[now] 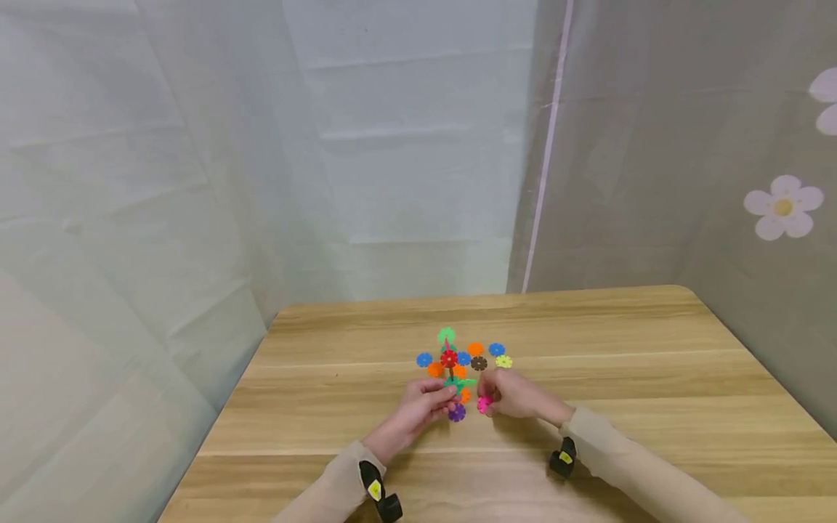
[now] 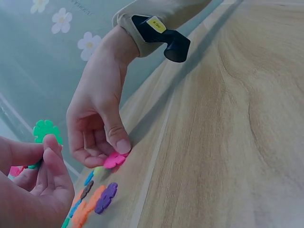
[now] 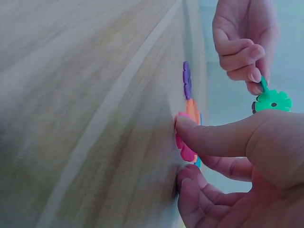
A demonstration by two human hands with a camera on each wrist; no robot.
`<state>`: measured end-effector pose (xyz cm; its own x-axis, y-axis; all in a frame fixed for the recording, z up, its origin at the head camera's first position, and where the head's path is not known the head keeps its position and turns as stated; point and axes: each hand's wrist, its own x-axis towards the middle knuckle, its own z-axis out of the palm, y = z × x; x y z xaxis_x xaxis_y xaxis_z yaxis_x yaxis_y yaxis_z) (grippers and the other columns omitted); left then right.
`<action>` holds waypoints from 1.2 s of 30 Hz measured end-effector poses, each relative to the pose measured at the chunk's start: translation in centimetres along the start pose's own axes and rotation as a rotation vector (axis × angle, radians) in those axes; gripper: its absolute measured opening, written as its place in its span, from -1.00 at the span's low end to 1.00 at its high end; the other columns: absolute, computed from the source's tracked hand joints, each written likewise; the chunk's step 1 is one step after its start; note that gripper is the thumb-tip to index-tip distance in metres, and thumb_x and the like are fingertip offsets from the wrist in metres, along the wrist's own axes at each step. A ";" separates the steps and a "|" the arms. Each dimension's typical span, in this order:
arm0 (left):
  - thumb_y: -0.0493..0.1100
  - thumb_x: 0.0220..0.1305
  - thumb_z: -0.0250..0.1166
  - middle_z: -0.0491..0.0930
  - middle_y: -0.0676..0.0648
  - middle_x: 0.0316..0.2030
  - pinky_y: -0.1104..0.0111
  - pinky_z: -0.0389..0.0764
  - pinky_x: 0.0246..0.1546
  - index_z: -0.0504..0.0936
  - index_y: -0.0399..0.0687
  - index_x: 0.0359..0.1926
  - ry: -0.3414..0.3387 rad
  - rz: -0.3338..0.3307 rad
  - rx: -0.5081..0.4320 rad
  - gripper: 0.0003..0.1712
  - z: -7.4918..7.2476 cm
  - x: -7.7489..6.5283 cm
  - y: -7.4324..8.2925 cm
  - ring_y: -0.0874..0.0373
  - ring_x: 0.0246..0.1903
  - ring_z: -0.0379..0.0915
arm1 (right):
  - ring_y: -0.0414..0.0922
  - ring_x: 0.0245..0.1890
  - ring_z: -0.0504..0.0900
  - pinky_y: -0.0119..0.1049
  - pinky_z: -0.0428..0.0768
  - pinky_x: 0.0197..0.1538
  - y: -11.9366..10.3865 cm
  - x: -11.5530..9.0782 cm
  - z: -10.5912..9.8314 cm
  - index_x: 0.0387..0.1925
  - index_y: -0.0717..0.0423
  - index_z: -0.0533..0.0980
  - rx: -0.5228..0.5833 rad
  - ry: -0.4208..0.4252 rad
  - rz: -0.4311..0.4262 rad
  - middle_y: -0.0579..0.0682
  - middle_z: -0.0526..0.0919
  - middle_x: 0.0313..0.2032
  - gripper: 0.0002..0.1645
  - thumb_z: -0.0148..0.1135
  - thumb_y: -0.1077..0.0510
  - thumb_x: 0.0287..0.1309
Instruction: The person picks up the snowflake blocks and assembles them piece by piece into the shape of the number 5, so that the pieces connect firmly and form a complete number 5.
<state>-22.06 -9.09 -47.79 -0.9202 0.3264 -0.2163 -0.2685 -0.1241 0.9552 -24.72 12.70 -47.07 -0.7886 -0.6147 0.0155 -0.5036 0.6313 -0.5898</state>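
Observation:
My left hand (image 1: 425, 405) pinches joined flower-shaped plastic discs between thumb and fingers. Among them are a teal disc (image 1: 453, 383) and a light green disc (image 2: 46, 130), slotted at an angle. A red disc (image 1: 449, 359) shows just beyond that hand; whether it belongs to the held piece is unclear. Low over the wooden table, my right hand (image 1: 513, 394) has its thumb and fingertips on a pink flower-shaped disc (image 1: 484, 404), pinching it. In the right wrist view, the thumb covers part of this pink disc (image 3: 187, 152). A purple disc (image 1: 457, 413) lies between the hands.
Loose discs lie on the table (image 1: 314, 407) around the hands: a blue disc (image 1: 424, 359) on the left, an orange disc (image 1: 475, 349), a brown disc (image 1: 479, 363), and a yellow disc (image 1: 503, 361) toward the right. A pale curtain (image 1: 405, 145) hangs behind the table.

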 end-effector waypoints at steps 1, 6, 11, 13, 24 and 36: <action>-0.29 0.29 0.25 0.67 0.03 -0.44 0.57 0.59 -0.37 0.62 -0.33 -0.17 -0.003 0.003 0.001 -0.83 0.0 0.0 0.0 0.31 -0.46 0.54 | -0.24 -0.41 0.51 -0.48 0.55 -0.34 -0.1 -0.1 0.0 -0.36 0.13 0.50 0.001 0.001 -0.003 -0.04 0.61 -0.42 -0.74 0.41 0.39 -0.08; -0.30 0.28 0.25 0.65 0.05 -0.46 0.57 0.58 -0.37 0.63 -0.30 -0.19 -0.016 0.013 0.000 -0.87 0.0 -0.2 -0.1 0.32 -0.47 0.53 | -0.22 -0.39 0.56 -0.48 0.57 -0.32 -0.1 -0.5 -0.2 -0.29 0.15 0.48 0.083 -0.001 -0.014 0.00 0.64 -0.37 -0.73 0.35 0.42 -0.02; -0.30 0.29 0.24 0.64 0.07 -0.48 0.58 0.59 -0.36 0.63 -0.20 -0.26 -0.015 0.014 -0.008 -0.94 -0.3 -0.2 -0.3 0.32 -0.47 0.53 | -0.21 -0.35 0.59 -0.45 0.60 -0.26 0.2 -0.8 -0.2 -0.27 0.19 0.53 0.218 0.024 -0.023 0.02 0.66 -0.35 -0.81 0.30 0.40 0.05; -0.30 0.29 0.23 0.64 0.07 -0.48 0.57 0.60 -0.35 0.62 -0.18 -0.27 -0.009 0.008 -0.008 -0.95 -0.4 -0.2 -0.4 0.32 -0.47 0.54 | -0.20 -0.37 0.60 -0.43 0.61 -0.29 0.3 -0.9 -0.3 -0.28 0.20 0.55 0.268 0.041 -0.021 0.02 0.67 -0.36 -0.84 0.26 0.41 0.08; -0.32 0.28 0.24 0.63 0.05 -0.48 0.56 0.61 -0.35 0.64 -0.21 -0.27 -0.005 0.012 0.008 -0.94 -0.6 -0.4 -0.6 0.32 -0.47 0.53 | -0.18 -0.41 0.58 -0.31 0.65 -0.37 0.3 -1.3 -0.9 -0.22 0.27 0.56 0.456 0.118 0.063 0.12 0.62 -0.31 -0.88 0.20 0.33 0.18; -0.29 0.29 0.25 0.65 0.08 -0.49 0.56 0.62 -0.36 0.64 -0.18 -0.30 0.003 -0.003 0.010 -0.95 0.0 -0.3 -0.6 0.34 -0.47 0.56 | -0.19 -0.38 0.59 -0.44 0.61 -0.32 -0.2 -1.5 -1.2 -0.19 0.26 0.56 0.492 0.187 0.084 0.10 0.62 -0.31 -0.84 0.23 0.28 0.20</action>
<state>-21.66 -9.16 -48.27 -0.9203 0.3236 -0.2197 -0.2685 -0.1142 0.9565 -23.88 14.06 -46.05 -0.8910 -0.4487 0.0690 -0.2467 0.3509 -0.9033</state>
